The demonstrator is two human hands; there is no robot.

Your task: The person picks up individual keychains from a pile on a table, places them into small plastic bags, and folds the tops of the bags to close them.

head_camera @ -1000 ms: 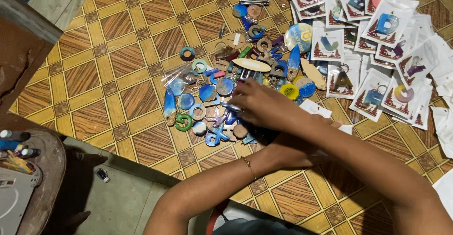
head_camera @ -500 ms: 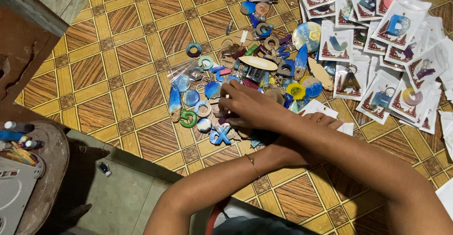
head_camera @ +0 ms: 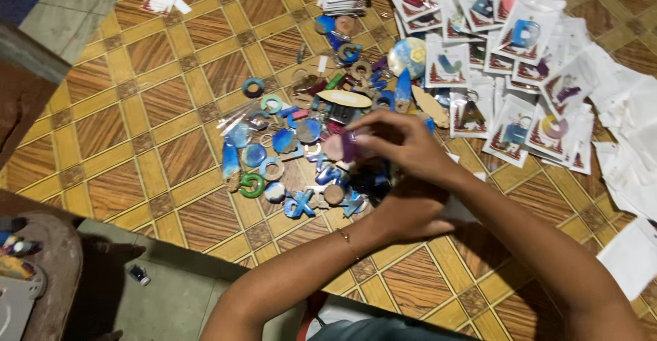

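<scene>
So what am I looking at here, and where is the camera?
The camera sits on a person's head and looks down at their own bare arms. The right hand pinches a small purple piece above a heap of colourful letter-shaped and round trinkets on a patterned floor. The left hand rests lower on the heap, and whether it holds anything cannot be seen. To the right lie clear packets, each with a trinket inside.
</scene>
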